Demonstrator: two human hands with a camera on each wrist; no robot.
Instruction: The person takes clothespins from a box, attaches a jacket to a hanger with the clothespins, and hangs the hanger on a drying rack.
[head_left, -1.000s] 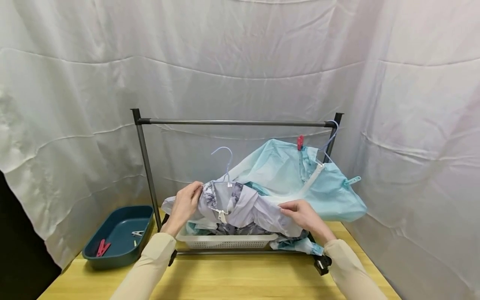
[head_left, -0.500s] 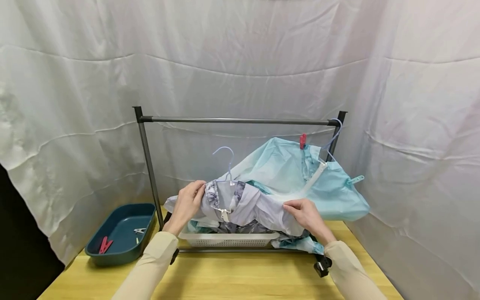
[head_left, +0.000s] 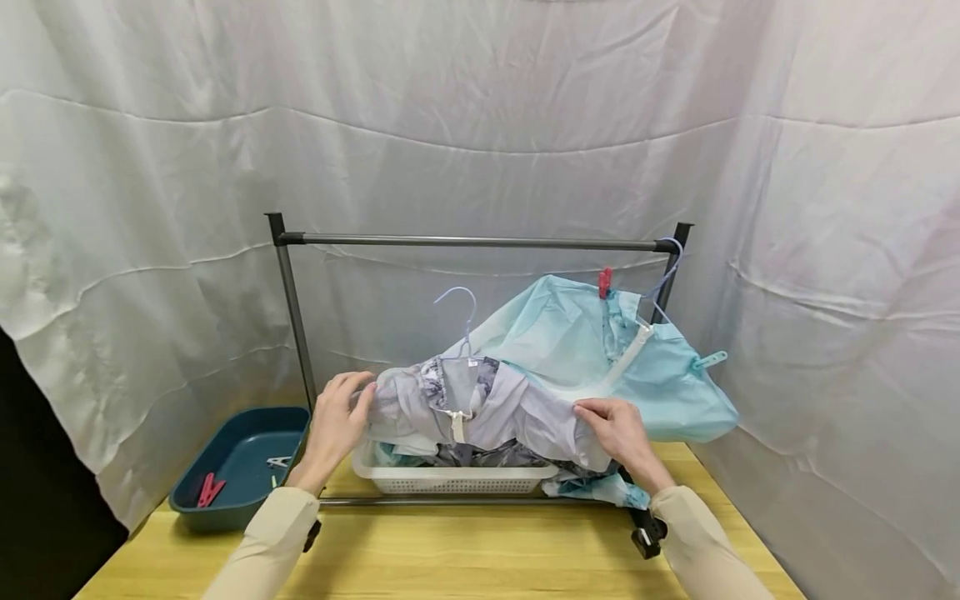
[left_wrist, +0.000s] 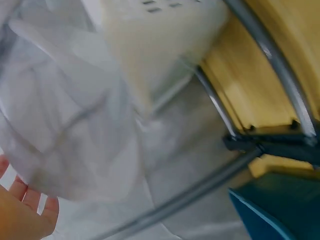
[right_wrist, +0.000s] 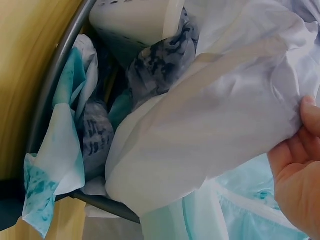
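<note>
A pale lavender-grey zip jacket (head_left: 517, 408) with a patterned lining hangs on a light blue wire hanger (head_left: 471, 312), whose hook points up, free of the rail. My right hand (head_left: 618, 429) pinches the jacket's right shoulder between thumb and fingers; the right wrist view shows the hand (right_wrist: 300, 170) at the fabric's edge. My left hand (head_left: 333, 425) is at the opposite sleeve, with thumb and fingers apart. In the left wrist view its fingers (left_wrist: 31, 197) lie loosely against the fabric's edge.
A metal rack (head_left: 465, 242) spans the table. At its right end hangs a turquoise jacket (head_left: 562, 333) with a red clothespin (head_left: 604, 283). Under the rail, a white basket (head_left: 465, 481) holds more clothes. Left stands a teal tub (head_left: 225, 518) with several clothespins.
My left hand has let go near the collar and moved left and down to the sleeve. The jacket and hanger have shifted slightly right. My right hand keeps its pinch.
</note>
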